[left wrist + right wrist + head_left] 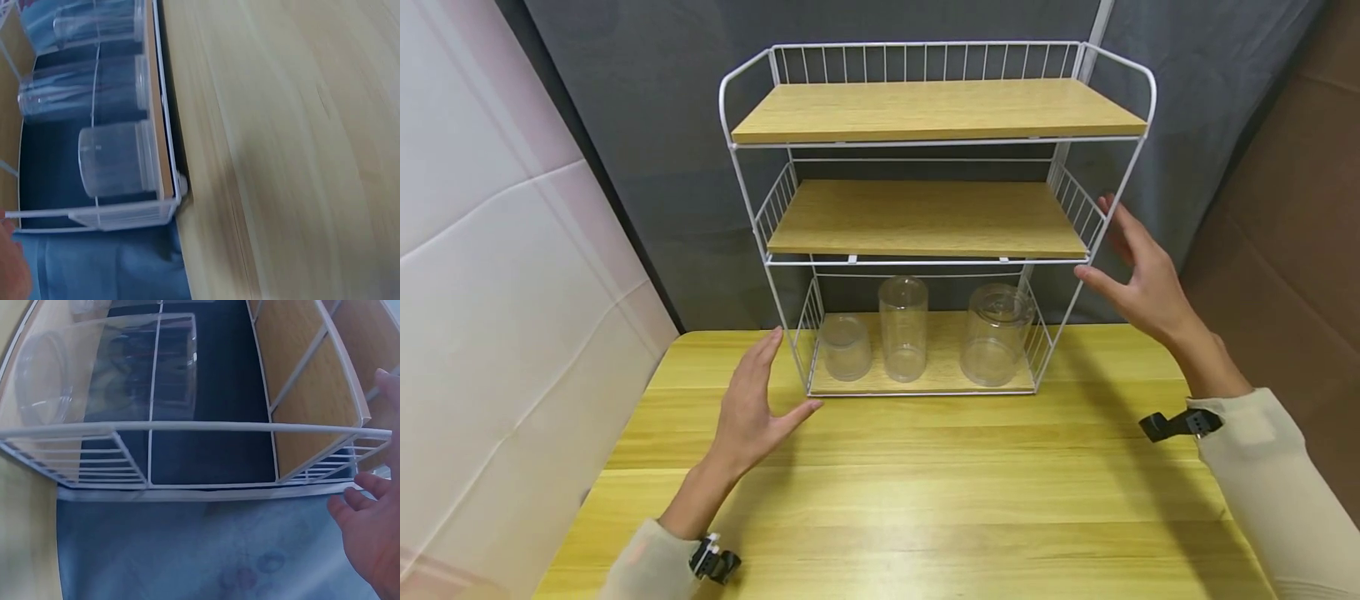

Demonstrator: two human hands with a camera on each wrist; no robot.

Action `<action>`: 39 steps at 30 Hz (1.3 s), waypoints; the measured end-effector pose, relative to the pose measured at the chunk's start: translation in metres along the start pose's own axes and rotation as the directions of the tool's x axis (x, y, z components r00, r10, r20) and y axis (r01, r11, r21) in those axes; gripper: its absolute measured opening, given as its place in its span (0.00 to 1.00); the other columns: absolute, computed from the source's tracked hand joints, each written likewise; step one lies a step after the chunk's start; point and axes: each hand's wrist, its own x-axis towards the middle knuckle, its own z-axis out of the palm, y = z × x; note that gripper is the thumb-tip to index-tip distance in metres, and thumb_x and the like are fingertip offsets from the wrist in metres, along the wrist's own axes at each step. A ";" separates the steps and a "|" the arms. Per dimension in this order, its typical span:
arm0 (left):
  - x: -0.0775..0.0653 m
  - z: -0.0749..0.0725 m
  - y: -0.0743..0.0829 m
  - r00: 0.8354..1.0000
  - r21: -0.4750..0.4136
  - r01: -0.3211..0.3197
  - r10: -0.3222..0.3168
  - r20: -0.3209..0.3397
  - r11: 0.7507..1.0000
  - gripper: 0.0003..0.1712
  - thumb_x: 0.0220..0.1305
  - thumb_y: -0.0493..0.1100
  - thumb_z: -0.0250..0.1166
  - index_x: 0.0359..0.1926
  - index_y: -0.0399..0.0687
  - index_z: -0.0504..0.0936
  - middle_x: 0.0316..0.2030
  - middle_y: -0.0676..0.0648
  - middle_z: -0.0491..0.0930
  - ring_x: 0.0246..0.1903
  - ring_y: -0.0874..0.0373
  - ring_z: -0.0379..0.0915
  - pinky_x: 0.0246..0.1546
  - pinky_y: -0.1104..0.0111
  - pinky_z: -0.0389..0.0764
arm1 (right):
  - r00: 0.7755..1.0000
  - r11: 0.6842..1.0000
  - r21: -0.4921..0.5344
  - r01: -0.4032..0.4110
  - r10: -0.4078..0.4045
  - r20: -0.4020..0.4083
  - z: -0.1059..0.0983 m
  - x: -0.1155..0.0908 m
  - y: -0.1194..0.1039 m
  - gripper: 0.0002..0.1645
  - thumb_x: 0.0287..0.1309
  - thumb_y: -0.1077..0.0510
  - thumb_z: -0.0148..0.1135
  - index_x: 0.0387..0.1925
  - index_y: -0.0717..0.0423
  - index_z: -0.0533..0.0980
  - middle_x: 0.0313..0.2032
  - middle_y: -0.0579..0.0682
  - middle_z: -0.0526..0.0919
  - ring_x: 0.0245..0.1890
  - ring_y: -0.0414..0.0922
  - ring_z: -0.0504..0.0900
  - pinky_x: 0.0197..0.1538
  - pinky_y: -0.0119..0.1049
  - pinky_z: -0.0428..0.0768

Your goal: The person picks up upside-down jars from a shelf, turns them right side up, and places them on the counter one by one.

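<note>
A three-tier white wire rack (945, 143) with wooden shelves stands at the back of the table. On its bottom shelf are a short clear jar (846, 350), a tall clear jar (903, 333) and a wide clear jar (992, 342). Beside the rack's lower left post is my left hand (748, 417), thumb and fingers spread, holding nothing. My right hand (1150, 283) reaches around the right side at the middle shelf (932, 217), thumb in front of the post and fingers behind. Whether it touches the frame I cannot tell.
The wooden table (940, 500) spreads out in front of the rack. A dark grey curtain (625, 208) hangs close behind. To the left rises a white sheet (497, 292), to the right a brown panel (1285, 250).
</note>
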 end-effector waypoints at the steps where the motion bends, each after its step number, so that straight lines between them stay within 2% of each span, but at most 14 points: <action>1: 0.001 0.002 0.002 1.000 -0.008 -0.005 0.005 0.003 1.000 0.61 0.67 0.77 0.61 0.78 0.31 0.62 0.73 0.31 0.69 0.71 0.32 0.66 0.78 0.54 0.62 | 1.000 1.000 0.014 -0.007 0.007 -0.001 0.000 0.002 -0.001 0.57 0.62 0.63 0.74 0.84 0.47 0.55 0.81 0.54 0.60 0.78 0.53 0.64 0.77 0.29 0.63; 5: 0.006 0.011 0.009 0.998 -0.029 0.006 -0.004 0.056 1.000 0.61 0.67 0.77 0.60 0.81 0.34 0.59 0.76 0.32 0.65 0.73 0.34 0.64 0.80 0.55 0.61 | 1.000 0.998 0.063 -0.026 0.027 -0.016 0.003 0.007 -0.005 0.56 0.61 0.65 0.74 0.84 0.50 0.55 0.81 0.55 0.61 0.76 0.47 0.66 0.77 0.30 0.66; 10: 0.012 0.022 0.013 0.993 -0.043 0.054 -0.050 0.102 0.998 0.63 0.66 0.77 0.61 0.82 0.36 0.55 0.78 0.33 0.62 0.76 0.35 0.59 0.76 0.43 0.65 | 0.999 0.989 0.145 -0.022 0.025 -0.022 0.008 0.013 -0.008 0.56 0.59 0.69 0.73 0.83 0.52 0.57 0.80 0.58 0.61 0.74 0.45 0.68 0.74 0.28 0.70; 12: 0.013 0.026 0.014 0.991 -0.058 0.087 -0.080 0.111 0.995 0.63 0.64 0.71 0.70 0.82 0.35 0.55 0.78 0.31 0.61 0.77 0.34 0.57 0.74 0.38 0.65 | 1.000 0.986 0.165 -0.014 0.019 -0.025 0.011 0.015 -0.008 0.56 0.58 0.70 0.73 0.83 0.53 0.57 0.80 0.58 0.61 0.73 0.45 0.70 0.73 0.28 0.71; 15: 0.017 0.032 0.014 0.983 -0.081 0.150 -0.140 0.117 0.985 0.63 0.59 0.56 0.81 0.81 0.33 0.55 0.78 0.30 0.60 0.77 0.33 0.56 0.75 0.36 0.63 | 0.999 0.985 0.174 -0.010 0.016 -0.036 0.013 0.018 -0.008 0.56 0.57 0.71 0.74 0.83 0.54 0.58 0.80 0.58 0.61 0.72 0.45 0.71 0.73 0.29 0.72; 17: 0.020 0.036 0.015 0.976 -0.095 0.195 -0.183 0.114 0.976 0.63 0.55 0.47 0.83 0.81 0.31 0.55 0.78 0.29 0.60 0.77 0.32 0.55 0.76 0.37 0.61 | 0.999 0.985 0.175 -0.009 0.016 -0.039 0.015 0.019 -0.007 0.56 0.57 0.71 0.74 0.83 0.54 0.58 0.80 0.58 0.61 0.73 0.46 0.70 0.73 0.30 0.71; 19: 0.023 0.041 0.015 0.969 -0.109 0.234 -0.222 0.113 0.966 0.62 0.55 0.44 0.83 0.80 0.31 0.55 0.78 0.29 0.60 0.78 0.32 0.55 0.77 0.38 0.60 | 0.999 0.986 0.168 -0.009 0.016 -0.040 0.016 0.020 -0.007 0.57 0.56 0.71 0.75 0.83 0.54 0.58 0.80 0.58 0.61 0.73 0.49 0.70 0.74 0.31 0.71; 24: 0.030 0.052 0.017 0.953 -0.149 0.296 -0.282 0.113 0.943 0.61 0.57 0.43 0.83 0.81 0.32 0.54 0.79 0.30 0.58 0.79 0.35 0.53 0.78 0.39 0.59 | 0.999 0.990 0.140 -0.007 0.013 -0.044 0.018 0.022 -0.007 0.59 0.54 0.72 0.77 0.82 0.53 0.59 0.79 0.57 0.62 0.75 0.54 0.68 0.72 0.33 0.73; 30: 0.036 0.064 0.016 0.936 -0.158 0.348 -0.334 0.107 0.924 0.62 0.58 0.44 0.82 0.82 0.33 0.53 0.80 0.32 0.56 0.79 0.37 0.53 0.78 0.43 0.60 | 0.998 0.994 0.110 -0.013 0.019 -0.055 0.019 0.022 -0.007 0.58 0.52 0.70 0.80 0.81 0.56 0.62 0.80 0.53 0.62 0.78 0.53 0.65 0.73 0.33 0.73; 39: 0.039 0.081 0.010 0.905 -0.143 0.425 -0.413 0.107 0.894 0.61 0.58 0.45 0.81 0.81 0.31 0.53 0.78 0.30 0.58 0.78 0.35 0.55 0.79 0.44 0.59 | 0.996 0.997 0.074 0.022 -0.016 -0.083 0.021 0.023 -0.003 0.57 0.47 0.72 0.82 0.78 0.59 0.66 0.79 0.53 0.65 0.75 0.57 0.69 0.71 0.31 0.75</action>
